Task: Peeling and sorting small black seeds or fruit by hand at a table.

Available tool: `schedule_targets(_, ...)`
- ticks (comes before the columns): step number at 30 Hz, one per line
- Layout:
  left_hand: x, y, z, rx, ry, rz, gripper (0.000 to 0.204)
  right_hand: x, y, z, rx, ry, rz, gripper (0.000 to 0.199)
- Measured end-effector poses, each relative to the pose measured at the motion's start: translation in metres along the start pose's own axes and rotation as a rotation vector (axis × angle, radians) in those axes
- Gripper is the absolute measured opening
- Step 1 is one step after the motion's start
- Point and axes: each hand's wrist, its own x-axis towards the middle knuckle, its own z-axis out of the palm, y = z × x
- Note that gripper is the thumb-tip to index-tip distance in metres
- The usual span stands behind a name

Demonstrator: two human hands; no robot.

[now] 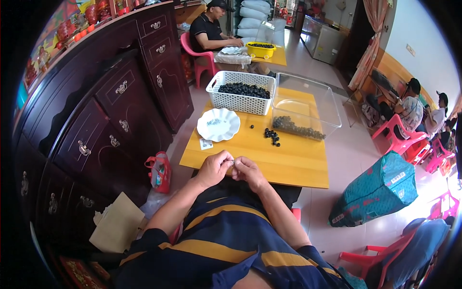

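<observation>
My left hand point(214, 169) and my right hand point(248, 172) meet at the near edge of a yellow wooden table point(231, 151). Thumbs and fingers of both are pinched together at the tips; whatever lies between them is too small to make out. Just beyond, a loose cluster of small round black pieces point(272, 137) lies on the tabletop, with a single one point(252, 126) apart from it. A white scalloped plate point(231, 131) at the left holds some tiny pale bits. Beside its near rim is a small white printed card point(206, 144).
A white perforated basket point(240, 104) of black pieces stands at the table's back, beside a clear plastic bin point(332, 115) with more inside. Dark cabinets point(130, 91) line the left. A teal bag point(375, 192) stands right. Another person point(204, 31) sits behind near a yellow basin point(261, 52).
</observation>
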Motion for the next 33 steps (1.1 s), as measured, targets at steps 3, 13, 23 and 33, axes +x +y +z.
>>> schedule_targets(3, 0.000, 0.001, -0.001, 0.141, 0.034, 0.119, 0.007, 0.000, 0.000, -0.001, 0.115, -0.016, 0.048, 0.031)
schedule_targets(13, 0.000, 0.008, -0.007, 0.412, -0.035, 0.289, 0.010, -0.001, -0.002, -0.007, 0.162, -0.023, 0.185, 0.026)
schedule_targets(23, -0.002, 0.012, -0.002, 0.336, 0.005, 0.197, 0.012, -0.001, -0.009, -0.010, 0.099, -0.031, 0.163, 0.016)
schedule_targets(33, -0.002, -0.002, 0.009, 0.056, 0.038, -0.015, 0.008, 0.002, -0.003, 0.000, 0.033, 0.083, 0.006, 0.019)
